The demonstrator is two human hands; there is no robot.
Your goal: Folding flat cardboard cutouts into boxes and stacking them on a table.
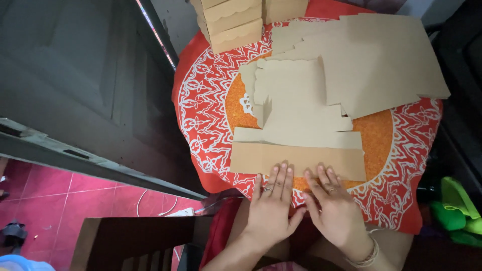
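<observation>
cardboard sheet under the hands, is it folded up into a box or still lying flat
Flat. The cardboard sheet lies spread on the red cloth, both hands pressing its near flap; finished boxes stand stacked behind.

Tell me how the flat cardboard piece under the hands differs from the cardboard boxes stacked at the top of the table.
The flat cardboard piece lies unfolded and spread on the red patterned table; the stacked boxes are folded into closed shapes.

The flat piece sits at the near edge, pressed by the left hand and right hand; the boxes stand at the far edge, untouched.

Both are plain tan cardboard with scalloped edges.
</observation>
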